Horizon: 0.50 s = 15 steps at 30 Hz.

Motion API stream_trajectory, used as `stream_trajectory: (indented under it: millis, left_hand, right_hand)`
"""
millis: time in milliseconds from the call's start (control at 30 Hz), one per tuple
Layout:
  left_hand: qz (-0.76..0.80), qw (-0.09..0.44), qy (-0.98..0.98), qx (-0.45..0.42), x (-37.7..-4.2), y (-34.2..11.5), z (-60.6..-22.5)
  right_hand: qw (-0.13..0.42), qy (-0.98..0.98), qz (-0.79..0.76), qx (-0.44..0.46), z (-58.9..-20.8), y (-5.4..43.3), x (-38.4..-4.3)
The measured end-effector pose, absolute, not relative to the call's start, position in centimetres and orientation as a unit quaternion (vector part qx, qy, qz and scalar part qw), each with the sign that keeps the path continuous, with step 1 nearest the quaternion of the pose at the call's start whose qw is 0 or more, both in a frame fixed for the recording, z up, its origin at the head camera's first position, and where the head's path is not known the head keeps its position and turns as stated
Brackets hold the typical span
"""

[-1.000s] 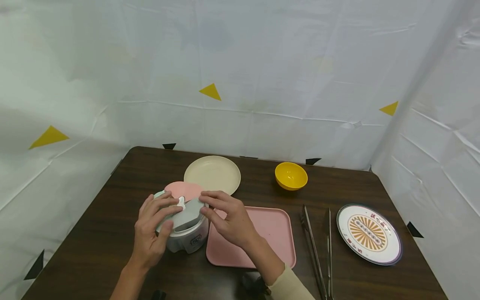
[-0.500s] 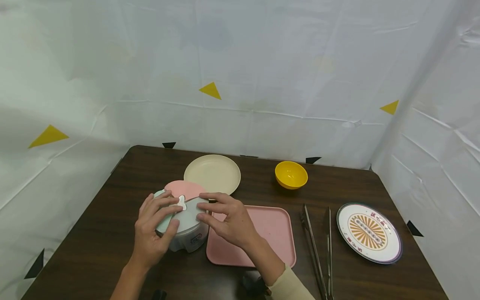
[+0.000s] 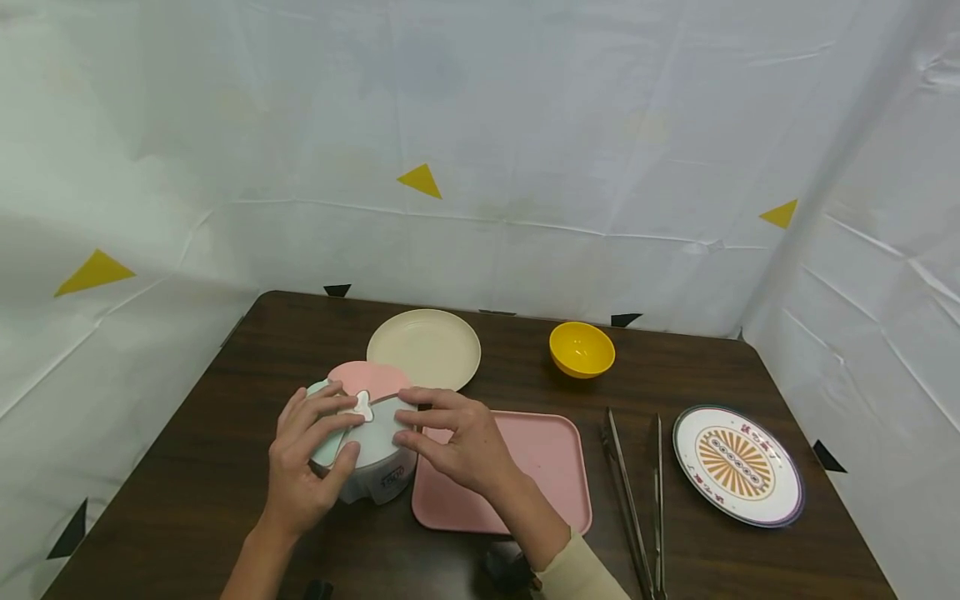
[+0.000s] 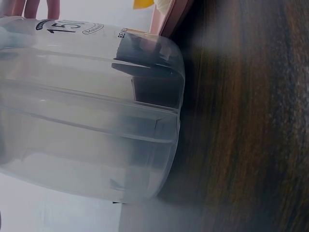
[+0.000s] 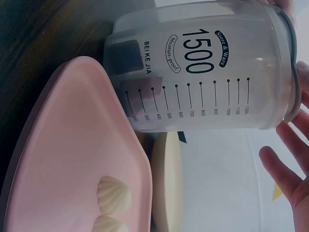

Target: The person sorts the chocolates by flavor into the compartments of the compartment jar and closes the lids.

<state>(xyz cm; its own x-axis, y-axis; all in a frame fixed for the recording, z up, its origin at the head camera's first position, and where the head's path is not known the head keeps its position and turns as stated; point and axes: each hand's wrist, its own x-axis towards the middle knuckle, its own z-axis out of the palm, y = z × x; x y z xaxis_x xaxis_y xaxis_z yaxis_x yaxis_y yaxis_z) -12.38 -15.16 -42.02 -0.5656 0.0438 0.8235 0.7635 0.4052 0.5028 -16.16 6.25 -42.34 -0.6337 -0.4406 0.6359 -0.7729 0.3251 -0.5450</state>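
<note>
A clear plastic storage canister (image 3: 378,479) marked 1500 stands upright at the left of the table. Its round lid has a pink section (image 3: 369,377), mint sections and a pale grey flap (image 3: 378,433), which lies down flat. My left hand (image 3: 309,454) rests spread over the lid's left side, fingertips near the white bone-shaped centre piece (image 3: 363,406). At the lid's right edge, my right hand (image 3: 457,433) touches the flap with its fingertips; its thumb stands apart in the right wrist view. The canister (image 4: 87,121) fills much of the left wrist view.
Beside the canister lies a pink tray (image 3: 540,467); pleated white buns (image 5: 113,194) sit on it in the right wrist view. Behind are a cream plate (image 3: 425,346) and a yellow bowl (image 3: 582,350). Metal tongs (image 3: 626,492) and a patterned plate (image 3: 738,467) lie at the right.
The grey flap, tilted up at its front one second ago, has come down level with the lid. My right fingertips have shifted slightly with it; my left hand stays in place.
</note>
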Motion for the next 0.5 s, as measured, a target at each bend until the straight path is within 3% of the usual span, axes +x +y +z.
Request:
stream_trajectory:
  millis: [500]
  left_hand:
    - [-0.463, 0.379, -0.752, -0.277, -13.4, -16.1, -44.2]
  right_hand:
    - [0.224, -0.807, 0.398, 0.373, -42.6, 6.1, -15.5]
